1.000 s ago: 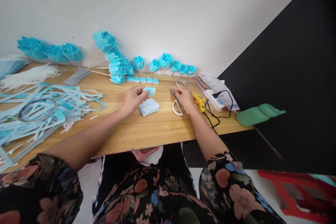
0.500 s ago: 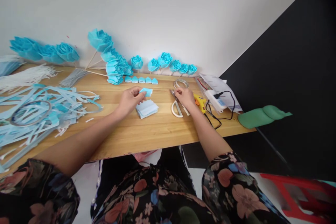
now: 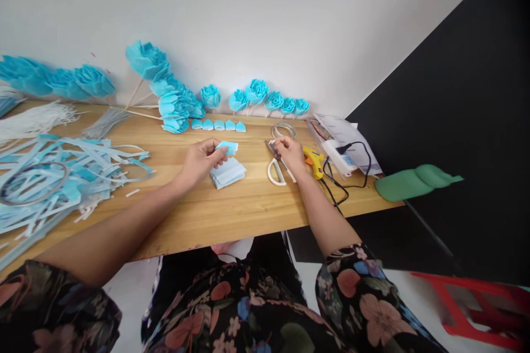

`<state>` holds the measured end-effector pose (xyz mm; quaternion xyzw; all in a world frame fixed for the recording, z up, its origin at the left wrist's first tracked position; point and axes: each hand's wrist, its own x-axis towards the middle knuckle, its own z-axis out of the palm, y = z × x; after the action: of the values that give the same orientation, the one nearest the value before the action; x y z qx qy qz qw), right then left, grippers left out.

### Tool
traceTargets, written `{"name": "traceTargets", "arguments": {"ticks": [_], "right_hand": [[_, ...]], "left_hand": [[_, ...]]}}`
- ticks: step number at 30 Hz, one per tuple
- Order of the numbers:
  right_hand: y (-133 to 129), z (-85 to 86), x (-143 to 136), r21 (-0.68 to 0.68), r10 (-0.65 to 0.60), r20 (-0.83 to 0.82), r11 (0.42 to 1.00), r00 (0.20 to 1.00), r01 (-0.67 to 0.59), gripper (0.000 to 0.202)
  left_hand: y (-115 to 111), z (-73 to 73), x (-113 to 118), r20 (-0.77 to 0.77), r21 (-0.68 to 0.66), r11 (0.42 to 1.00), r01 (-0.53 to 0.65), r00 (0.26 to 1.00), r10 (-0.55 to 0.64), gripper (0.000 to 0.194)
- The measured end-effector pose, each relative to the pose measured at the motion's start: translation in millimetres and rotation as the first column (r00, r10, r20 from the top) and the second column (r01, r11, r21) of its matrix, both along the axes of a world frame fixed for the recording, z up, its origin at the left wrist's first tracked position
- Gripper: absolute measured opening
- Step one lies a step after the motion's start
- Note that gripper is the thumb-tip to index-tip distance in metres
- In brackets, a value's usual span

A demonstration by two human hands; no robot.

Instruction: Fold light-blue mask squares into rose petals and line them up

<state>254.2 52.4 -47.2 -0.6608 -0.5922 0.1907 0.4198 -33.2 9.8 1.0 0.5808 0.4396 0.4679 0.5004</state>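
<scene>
My left hand [image 3: 201, 160] pinches a small folded blue piece [image 3: 229, 148] between thumb and fingers. Just below it lies a stack of pale blue cut sheets [image 3: 227, 172]. My right hand [image 3: 290, 153] has its fingers closed over the blades of the white-handled scissors [image 3: 276, 172]; whatever its fingertips hold is too small to name. Behind my right hand lies a clear tape roll [image 3: 284, 130]. Several small folded blue petals [image 3: 219, 125] sit in a row behind my left hand.
Blue flowers on sticks [image 3: 256, 91] lean along the wall. Blue and white strips [image 3: 83, 171] pile up at the left, with white cords [image 3: 33, 120] behind. At the right are a yellow glue gun [image 3: 314, 162], a power strip [image 3: 339, 158], black cables and a green bottle [image 3: 416, 182].
The view has shifted slightly, moving the table things a little leftward. My left hand still pinches the blue piece, and my right hand stays by the scissors with its fingers closed.
</scene>
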Motion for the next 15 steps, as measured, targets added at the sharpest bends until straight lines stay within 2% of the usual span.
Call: {"name": "traceTargets", "arguments": {"ticks": [7, 15], "right_hand": [[-5.5, 5.3, -2.9, 0.031, 0.019, -0.067, 0.999, 0.998, -0.017, 0.034], [-5.2, 4.7, -2.2, 0.029, 0.02, -0.074, 0.999, 0.997, -0.018, 0.035]], "left_hand": [[0.2, -2.5, 0.4, 0.018, 0.002, 1.0, 0.014, 1.0, -0.014, 0.025], [-2.1, 2.7, 1.1, 0.017, -0.012, 1.0, 0.003, 1.0, -0.003, 0.024]]}}
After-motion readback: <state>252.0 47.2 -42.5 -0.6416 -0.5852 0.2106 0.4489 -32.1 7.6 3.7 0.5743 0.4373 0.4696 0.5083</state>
